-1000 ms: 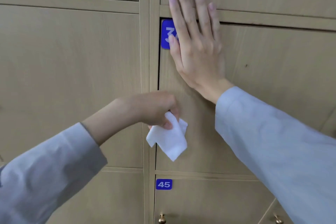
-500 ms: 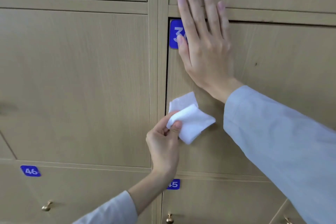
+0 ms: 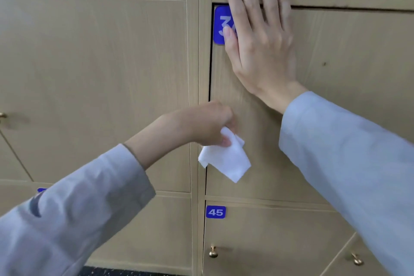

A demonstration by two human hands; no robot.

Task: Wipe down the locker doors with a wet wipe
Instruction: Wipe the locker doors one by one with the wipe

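Note:
A tan wooden locker door fills the upper right, with a blue number plate at its top left corner, partly covered. My right hand lies flat and spread against that door, fingers pointing up over its top edge. My left hand is lower, at the door's left edge, pinching a white wet wipe. The wipe hangs down from the fingers against the lower left part of the door.
A second tan door is on the left with a brass knob at its left side. Below is door 45 with a blue plate and a brass knob. Another knob shows at lower right.
My left hand turned from fingers-up to knuckles-up and swept the wipe downward along the door's left edge. My right hand stayed pressed flat on the door.

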